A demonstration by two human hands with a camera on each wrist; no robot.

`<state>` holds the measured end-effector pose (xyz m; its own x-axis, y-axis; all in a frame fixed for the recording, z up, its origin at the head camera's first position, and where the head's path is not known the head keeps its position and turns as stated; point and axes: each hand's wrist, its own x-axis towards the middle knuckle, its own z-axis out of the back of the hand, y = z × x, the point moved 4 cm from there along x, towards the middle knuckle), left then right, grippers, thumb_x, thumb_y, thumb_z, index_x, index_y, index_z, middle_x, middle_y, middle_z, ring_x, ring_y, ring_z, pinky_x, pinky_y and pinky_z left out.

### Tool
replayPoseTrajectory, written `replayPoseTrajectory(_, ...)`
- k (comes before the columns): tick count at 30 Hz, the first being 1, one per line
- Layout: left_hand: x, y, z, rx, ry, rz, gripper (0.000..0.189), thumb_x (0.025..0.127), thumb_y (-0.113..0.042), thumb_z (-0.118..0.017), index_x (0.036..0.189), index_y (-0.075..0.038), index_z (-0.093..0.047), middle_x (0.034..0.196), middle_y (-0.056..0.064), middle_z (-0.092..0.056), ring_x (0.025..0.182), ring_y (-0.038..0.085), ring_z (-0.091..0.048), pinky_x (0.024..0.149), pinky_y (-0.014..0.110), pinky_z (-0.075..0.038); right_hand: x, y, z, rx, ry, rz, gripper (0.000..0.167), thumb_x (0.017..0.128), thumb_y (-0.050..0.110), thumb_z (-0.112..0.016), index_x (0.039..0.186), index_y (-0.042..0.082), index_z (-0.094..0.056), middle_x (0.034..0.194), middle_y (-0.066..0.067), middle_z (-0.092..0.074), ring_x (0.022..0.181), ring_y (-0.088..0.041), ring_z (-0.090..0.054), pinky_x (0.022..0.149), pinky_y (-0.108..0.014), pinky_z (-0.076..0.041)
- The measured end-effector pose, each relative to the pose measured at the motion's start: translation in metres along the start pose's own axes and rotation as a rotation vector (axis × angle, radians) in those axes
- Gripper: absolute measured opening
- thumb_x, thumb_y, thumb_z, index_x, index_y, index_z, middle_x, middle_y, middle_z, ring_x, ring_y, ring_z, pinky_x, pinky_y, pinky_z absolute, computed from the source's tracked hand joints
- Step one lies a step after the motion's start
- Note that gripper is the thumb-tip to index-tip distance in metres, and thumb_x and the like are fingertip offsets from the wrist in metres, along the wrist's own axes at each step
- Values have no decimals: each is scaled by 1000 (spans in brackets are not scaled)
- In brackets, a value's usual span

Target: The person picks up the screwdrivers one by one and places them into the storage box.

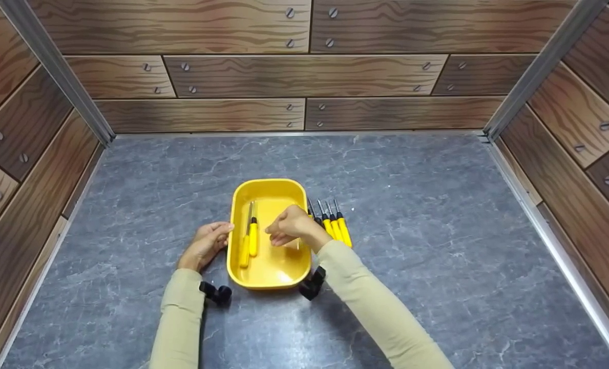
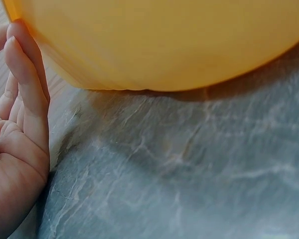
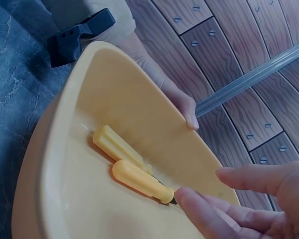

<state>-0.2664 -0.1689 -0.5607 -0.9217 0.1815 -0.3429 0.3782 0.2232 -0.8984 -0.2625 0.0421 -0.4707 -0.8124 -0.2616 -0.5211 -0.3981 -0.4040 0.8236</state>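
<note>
A yellow plastic tray [image 1: 276, 269] sits on the grey surface. My left hand [image 1: 209, 243] grips its left rim, the thumb at the top edge and fingers against the outer wall. Over the tray's right half is my right hand [image 1: 293, 224], with nothing in it; in the right wrist view its thumb and fingers stand apart. Two yellow-handled screwdrivers, one [image 1: 253, 238] beside the other [image 1: 245, 251], lie along the tray's left side with shafts pointing away. Right of the tray, several more screwdrivers [image 1: 343, 230] lie in a row, partly hidden by my right wrist.
The surface is a grey marbled tabletop [image 1: 427, 215]. Wood-patterned panels [image 1: 232, 77] enclose the back and both sides, with metal strips [image 1: 560, 251] along the edges. A black wrist mount [image 1: 312, 284] is close to the tray's near right corner.
</note>
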Motion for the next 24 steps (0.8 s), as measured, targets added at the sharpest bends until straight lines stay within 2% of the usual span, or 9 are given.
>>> replayPoseTrajectory(11, 0, 0, 1, 16, -4, -5, 9, 93, -7, -55, 98, -1, -60, 65, -6, -61, 58, 4, -50, 56, 13, -44, -6, -2, 13, 37, 30, 38, 24, 87, 5, -65, 105, -11, -67, 68, -8, -66, 55, -11, -66, 71, -32, -62)
replayPoseTrajectory(18, 0, 0, 0, 19, 13, 5, 11, 93, -8, -55, 100, -1, -60, 67, -6, -62, 59, 3, -52, 57, 13, -46, -10, -7, 24, 26, 46, 65, 25, 88, 6, -64, 107, -10, -66, 74, -7, -67, 59, -10, -66, 73, -32, -62)
replayPoseTrajectory(24, -1, -1, -1, 13, 9, 1, 10, 93, -8, -55, 98, -1, -60, 66, -6, -61, 59, 3, -51, 57, 13, -45, -14, -10, 34, 30, 37, 68, 27, 88, 7, -65, 109, -10, -66, 74, -5, -66, 60, -10, -66, 63, -23, -60)
